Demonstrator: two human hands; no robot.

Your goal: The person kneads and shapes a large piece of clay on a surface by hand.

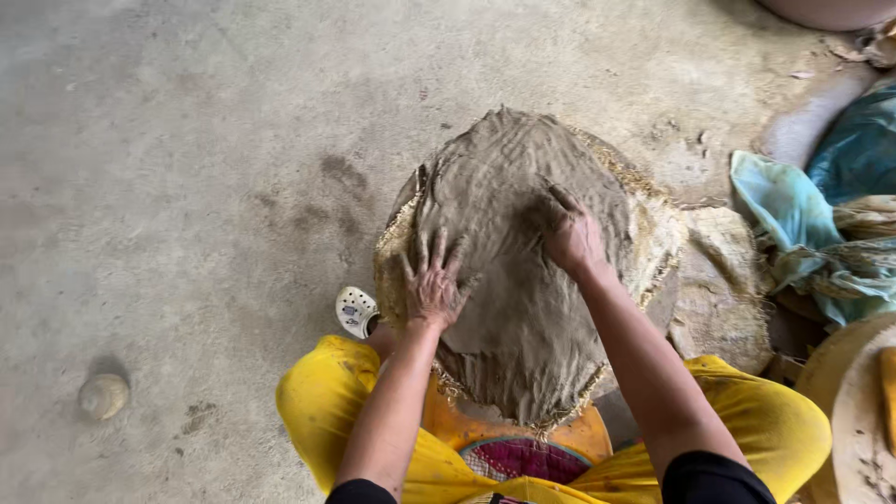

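A big rounded mound covered by a muddy brown burlap cloth (509,187) sits on the concrete floor between my knees. My left hand (433,285) lies flat on the cloth's left side, fingers spread. On the cloth's upper right, my right hand (571,235) presses with fingers curled into the fabric. Both hands are smeared with clay. The cloth's frayed yellowish edge (397,245) shows around the mound. What lies under the cloth is hidden.
My yellow trousers (322,392) frame the bottom; a white clog (356,310) is by my left knee. A small clay lump (103,395) lies at the left. Teal plastic sheeting (793,219) and sacking (723,280) pile at the right, beside a round board (863,411).
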